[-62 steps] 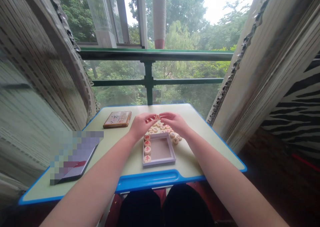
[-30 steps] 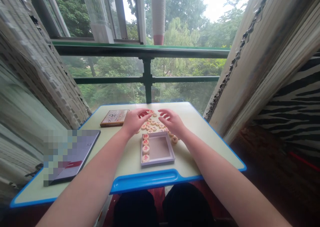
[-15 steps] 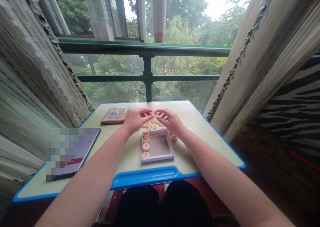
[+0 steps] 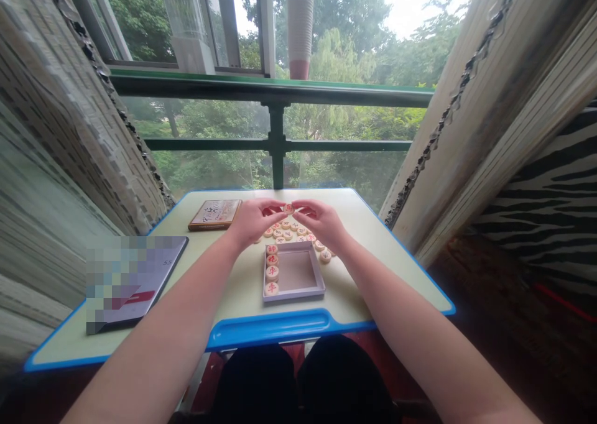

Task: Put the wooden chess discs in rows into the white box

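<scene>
Between the fingertips of both hands, above the table, is a round xiangqi piece (image 4: 288,208) with a red character. My left hand (image 4: 254,219) pinches it from the left, and my right hand (image 4: 323,222) meets it from the right. Just below lie several loose xiangqi pieces (image 4: 286,225), partly hidden behind my right hand. Closer to me sits an open shallow box (image 4: 298,297) with a pale rim. Down its left side runs a column of pieces (image 4: 272,273) with red characters, face up; the rest of its floor is bare.
A flat brown-edged box lid (image 4: 215,214) lies at the back left of the blue-edged table (image 4: 396,275). A dark-edged booklet or tablet (image 4: 158,268), partly blurred, lies at the left. A blue tray groove (image 4: 270,329) runs along the front. Curtains (image 4: 448,132) flank the window railing.
My right hand's fingers have drawn in to the held piece, and both hands have risen slightly with it. The box and its column of pieces stay as they were.
</scene>
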`<state>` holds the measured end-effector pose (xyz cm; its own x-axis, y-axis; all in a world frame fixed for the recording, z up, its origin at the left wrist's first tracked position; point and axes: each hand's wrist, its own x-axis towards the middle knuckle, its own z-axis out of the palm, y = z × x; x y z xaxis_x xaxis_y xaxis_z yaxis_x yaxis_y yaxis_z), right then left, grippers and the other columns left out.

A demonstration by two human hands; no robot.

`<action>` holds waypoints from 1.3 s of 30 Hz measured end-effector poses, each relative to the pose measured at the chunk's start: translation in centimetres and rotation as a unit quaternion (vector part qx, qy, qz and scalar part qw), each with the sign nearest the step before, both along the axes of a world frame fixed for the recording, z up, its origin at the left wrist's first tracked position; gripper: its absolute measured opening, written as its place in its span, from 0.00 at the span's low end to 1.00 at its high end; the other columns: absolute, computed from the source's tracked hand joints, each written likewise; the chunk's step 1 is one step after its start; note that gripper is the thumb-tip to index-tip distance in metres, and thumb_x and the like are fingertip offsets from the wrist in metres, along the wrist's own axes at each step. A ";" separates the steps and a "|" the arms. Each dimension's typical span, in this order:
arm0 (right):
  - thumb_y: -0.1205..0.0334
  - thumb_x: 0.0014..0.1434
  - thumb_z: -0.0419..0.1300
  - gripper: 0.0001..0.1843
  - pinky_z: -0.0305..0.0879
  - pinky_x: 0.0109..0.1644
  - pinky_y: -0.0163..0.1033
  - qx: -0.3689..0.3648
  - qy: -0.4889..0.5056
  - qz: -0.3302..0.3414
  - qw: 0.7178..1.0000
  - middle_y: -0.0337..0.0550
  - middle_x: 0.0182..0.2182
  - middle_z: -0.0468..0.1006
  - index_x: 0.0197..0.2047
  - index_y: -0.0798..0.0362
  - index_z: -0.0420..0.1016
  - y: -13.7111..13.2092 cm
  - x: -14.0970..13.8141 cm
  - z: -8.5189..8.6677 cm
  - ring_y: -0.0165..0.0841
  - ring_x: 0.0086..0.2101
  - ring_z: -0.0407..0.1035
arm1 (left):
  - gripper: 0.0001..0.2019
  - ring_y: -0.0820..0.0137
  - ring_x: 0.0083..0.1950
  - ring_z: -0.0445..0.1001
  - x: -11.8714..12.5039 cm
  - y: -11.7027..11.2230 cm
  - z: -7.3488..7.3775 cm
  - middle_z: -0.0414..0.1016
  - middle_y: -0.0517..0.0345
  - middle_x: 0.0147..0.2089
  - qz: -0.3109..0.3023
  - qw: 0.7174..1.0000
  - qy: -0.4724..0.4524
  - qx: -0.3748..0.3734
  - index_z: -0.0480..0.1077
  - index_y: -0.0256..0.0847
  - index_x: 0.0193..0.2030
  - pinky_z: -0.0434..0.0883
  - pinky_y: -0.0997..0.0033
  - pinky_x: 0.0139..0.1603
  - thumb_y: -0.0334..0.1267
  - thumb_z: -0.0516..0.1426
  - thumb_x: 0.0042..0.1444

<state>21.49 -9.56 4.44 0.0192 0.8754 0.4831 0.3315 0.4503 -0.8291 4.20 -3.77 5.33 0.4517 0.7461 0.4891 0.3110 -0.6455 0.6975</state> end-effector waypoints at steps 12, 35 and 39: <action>0.59 0.51 0.62 0.14 0.71 0.35 0.37 0.043 -0.038 -0.014 0.998 0.44 0.37 0.76 0.41 0.53 0.74 -0.1 0.0 0.2 0.31 0.33 0.71 | 0.20 0.69 0.30 0.73 -0.1 -0.2 0.3 0.78 0.51 0.34 -0.032 0.999 -0.017 -0.008 0.75 0.36 0.40 0.71 0.71 0.30 0.49 0.61 0.44; 0.59 0.49 0.62 0.12 0.65 0.28 0.32 0.017 -0.071 -0.009 0.997 0.42 0.32 0.74 0.38 0.54 0.73 -0.7 -0.2 0.1 0.27 0.27 0.66 | 0.20 0.67 0.34 0.74 -1.4 -0.1 1.5 0.78 0.51 0.35 -0.133 0.981 0.055 -0.130 0.74 0.37 0.43 0.70 0.71 0.32 0.45 0.62 0.44; 0.58 0.50 0.62 0.13 0.67 0.31 0.33 0.006 -0.070 0.007 0.997 0.43 0.34 0.76 0.39 0.54 0.74 -0.6 -0.1 0.0 0.28 0.29 0.68 | 0.19 0.68 0.32 0.73 -1.3 0.2 1.0 0.77 0.52 0.33 -0.129 0.984 0.053 -0.114 0.74 0.37 0.42 0.69 0.72 0.30 0.45 0.62 0.44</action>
